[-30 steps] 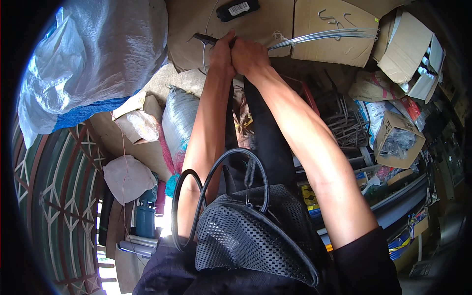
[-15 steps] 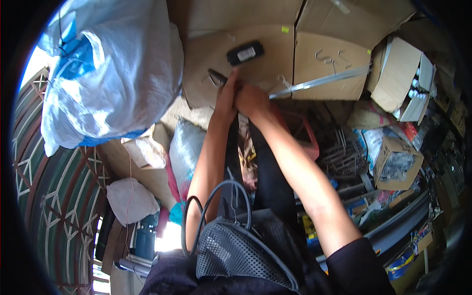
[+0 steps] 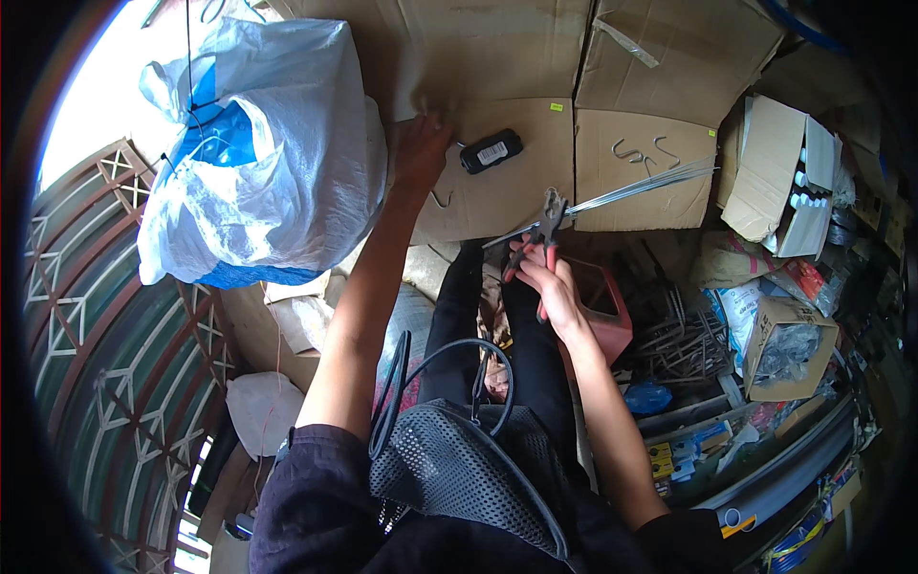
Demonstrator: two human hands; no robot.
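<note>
My right hand (image 3: 553, 285) is closed round the red handles of a pair of pliers (image 3: 549, 225), whose metal jaws point away from me over the cardboard edge. Farther forward and left, my left hand (image 3: 424, 153) reaches over the cardboard sheet (image 3: 507, 206); its fingers are blurred, so whether they hold anything is unclear. Beside it lies a black oblong device (image 3: 491, 151) with a white label. A bent wire hook (image 3: 441, 199) rests below that hand. Several S-shaped wire hooks (image 3: 629, 153) lie to the right, above a bundle of straight metal wires (image 3: 641, 188).
A large white plastic bag (image 3: 277, 163) stands at the left, near a metal lattice gate (image 3: 105, 383). At the right are an open carton (image 3: 765, 172), a smaller box (image 3: 789, 349) and a heap of metal pieces (image 3: 679, 344). A red plastic frame (image 3: 612, 311) sits beside my right forearm.
My hands, together over the cardboard before, have separated. The left has moved forward and left; the right has drawn back and rightward with the pliers. The view has shifted.
</note>
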